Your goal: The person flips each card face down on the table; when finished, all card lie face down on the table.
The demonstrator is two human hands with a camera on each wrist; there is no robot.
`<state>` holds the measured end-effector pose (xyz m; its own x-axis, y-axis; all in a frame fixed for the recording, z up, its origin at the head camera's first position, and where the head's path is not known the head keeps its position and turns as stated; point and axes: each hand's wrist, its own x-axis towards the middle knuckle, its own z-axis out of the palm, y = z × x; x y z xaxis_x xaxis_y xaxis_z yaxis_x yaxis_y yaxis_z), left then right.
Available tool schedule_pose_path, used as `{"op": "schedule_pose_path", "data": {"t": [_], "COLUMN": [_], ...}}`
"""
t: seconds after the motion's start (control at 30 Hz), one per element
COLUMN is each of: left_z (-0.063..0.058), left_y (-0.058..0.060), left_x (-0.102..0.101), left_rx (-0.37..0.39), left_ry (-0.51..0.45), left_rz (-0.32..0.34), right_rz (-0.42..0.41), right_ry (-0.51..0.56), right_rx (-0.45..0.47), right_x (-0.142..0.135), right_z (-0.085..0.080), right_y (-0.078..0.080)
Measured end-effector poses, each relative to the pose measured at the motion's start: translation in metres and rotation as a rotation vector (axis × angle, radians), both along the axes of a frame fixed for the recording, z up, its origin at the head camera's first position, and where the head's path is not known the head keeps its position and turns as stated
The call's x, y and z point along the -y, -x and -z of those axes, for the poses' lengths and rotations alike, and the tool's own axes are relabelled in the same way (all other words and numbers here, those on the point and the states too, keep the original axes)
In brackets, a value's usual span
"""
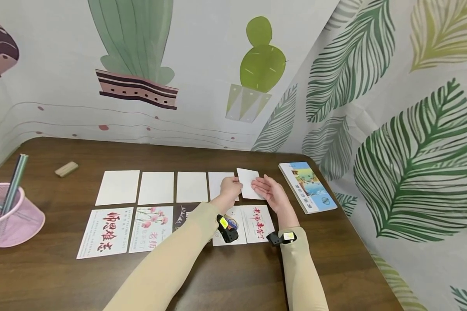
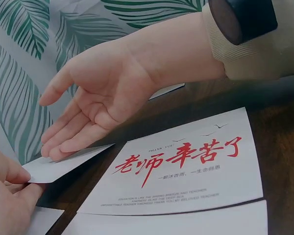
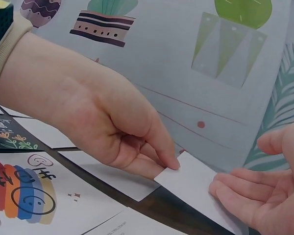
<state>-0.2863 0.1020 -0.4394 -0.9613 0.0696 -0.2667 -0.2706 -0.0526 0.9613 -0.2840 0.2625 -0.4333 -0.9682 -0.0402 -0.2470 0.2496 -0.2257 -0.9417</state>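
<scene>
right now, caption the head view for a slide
Left grip pinching a tilted white card, right grip touching it

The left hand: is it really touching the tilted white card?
Touching. The right wrist view shows the left hand pinching the tilted white card near a corner, thumb on top.

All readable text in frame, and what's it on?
"师恩难忘": leftmost printed card.
"老师": pink-flower card; its other print unclear.
"老师辛苦了": rightmost printed card.
"THANK YOU": same card; its finer lines too small.
Unreadable: dark card (partly hidden), rainbow card, booklet title (blurred), yellow wrist labels.
</scene>
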Motion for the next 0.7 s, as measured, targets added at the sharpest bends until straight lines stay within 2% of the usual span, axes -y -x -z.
{"op": "schedule_pose_path", "data": {"t": [0.33,0.7], "left_z": [0.006,-0.001], "left_y": [0.003,0.003], "left_x": [0.0,0.002], "left_rx": [-0.002,-0.031], "left_ry": [0.081,0.123], "left_rz": [0.027,0.071], "right_rz": [-0.02,0.007], "right_ry": [-0.037,-0.031], "right_rx": [0.013,0.028], "right_x": [-0.001,0.002], "right_z": [0.007,0.011], "right_y": [0.001,0.002]}}
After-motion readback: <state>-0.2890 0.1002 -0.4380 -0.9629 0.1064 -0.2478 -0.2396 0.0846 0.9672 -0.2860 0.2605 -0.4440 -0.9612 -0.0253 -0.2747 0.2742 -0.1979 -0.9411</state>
